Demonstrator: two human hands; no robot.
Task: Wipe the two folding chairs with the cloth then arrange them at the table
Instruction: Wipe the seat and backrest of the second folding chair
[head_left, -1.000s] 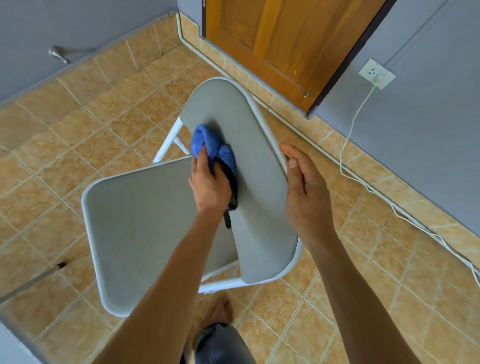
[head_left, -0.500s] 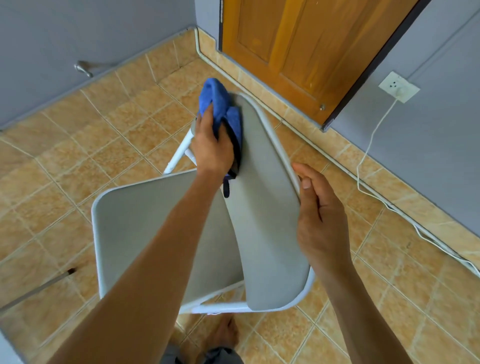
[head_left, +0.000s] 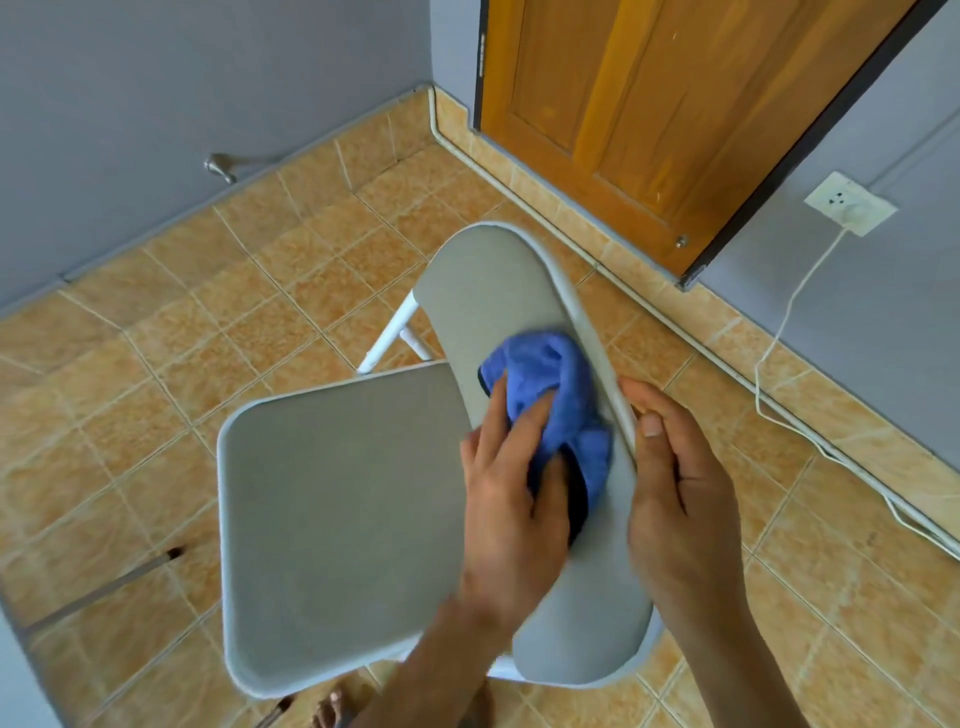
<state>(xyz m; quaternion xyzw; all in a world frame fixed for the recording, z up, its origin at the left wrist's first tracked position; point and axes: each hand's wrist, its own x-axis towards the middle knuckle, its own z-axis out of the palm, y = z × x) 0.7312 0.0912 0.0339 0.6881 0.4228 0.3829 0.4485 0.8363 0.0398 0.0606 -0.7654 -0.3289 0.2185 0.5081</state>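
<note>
My left hand (head_left: 511, 483) bunches the blue cloth (head_left: 558, 395) in its fingers and presses it against the grey backrest (head_left: 493, 291) of the folding chair (head_left: 337, 509), which stands open on the tiled floor (head_left: 156, 338). My right hand (head_left: 680, 493) grips the backrest's rim, thumb in front.

Orange-tan tiled floor (head_left: 156, 338): white-framed folding chair (head_left: 337, 519) stands on it, white cable (head_left: 757, 387) trails along right wall base, bare foot (head_left: 328, 713) at bottom edge.
</note>
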